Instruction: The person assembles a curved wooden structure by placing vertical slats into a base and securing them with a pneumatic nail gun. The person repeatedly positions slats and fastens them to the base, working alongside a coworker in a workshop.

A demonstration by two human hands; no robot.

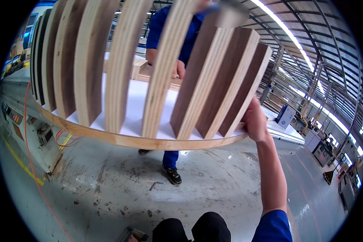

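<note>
A slatted wooden piece fills the upper view. Several upright plywood slats (117, 80), pale on the edge and dark brown on the face, stand in a row on a white board with a curved pale wood rim (121, 140). At its right end my right hand (255, 120) is closed round the outermost slat (246, 90), with the fingers partly hidden behind it. A small patch of skin, perhaps my left hand (132, 238), shows at the bottom edge beside a dark grey tool-like thing (138, 234); its fingers are cut off from view.
Beyond the slats a co-worker in blue has a hand (179, 69) near a wooden block (139, 67). A grey machine (32, 137) and an orange hose (27, 117) are at left. At right are a blue-and-white box (285, 116) and a table edge. Something blurred hangs up top.
</note>
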